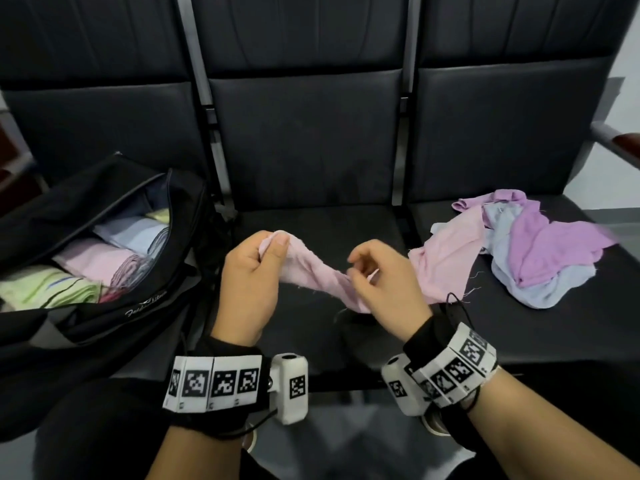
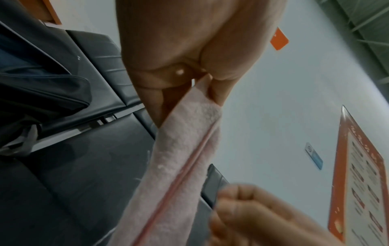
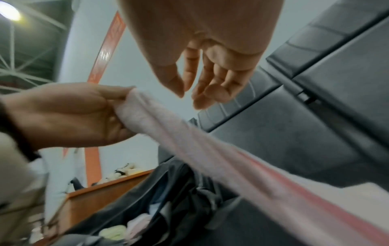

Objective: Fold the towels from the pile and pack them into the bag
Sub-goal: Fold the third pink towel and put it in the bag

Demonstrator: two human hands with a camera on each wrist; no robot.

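Note:
My left hand [image 1: 273,242] pinches one corner of a pale pink towel [image 1: 311,268] between thumb and fingers, above the middle seat. The left wrist view shows that pinch [image 2: 202,78] with the towel [image 2: 185,149] hanging away from it. The towel runs rightwards under my right hand [image 1: 356,268], and its far part lies on the seat beside the pile [image 1: 540,251] of purple and light blue towels. In the right wrist view my right hand [image 3: 187,96] hovers just above the towel [image 3: 210,149], fingers loosely curled and holding nothing. The black bag [image 1: 145,306] lies unzipped on the left seat, with folded towels [image 1: 93,261] inside.
A row of dark padded seats [image 1: 311,150] with metal dividers [image 1: 214,133] carries everything. A wooden armrest [image 1: 616,140] sticks out at the far right. A white wall with an orange poster [image 2: 362,183] rises behind the seats. A wooden counter [image 3: 101,191] stands beyond the bag.

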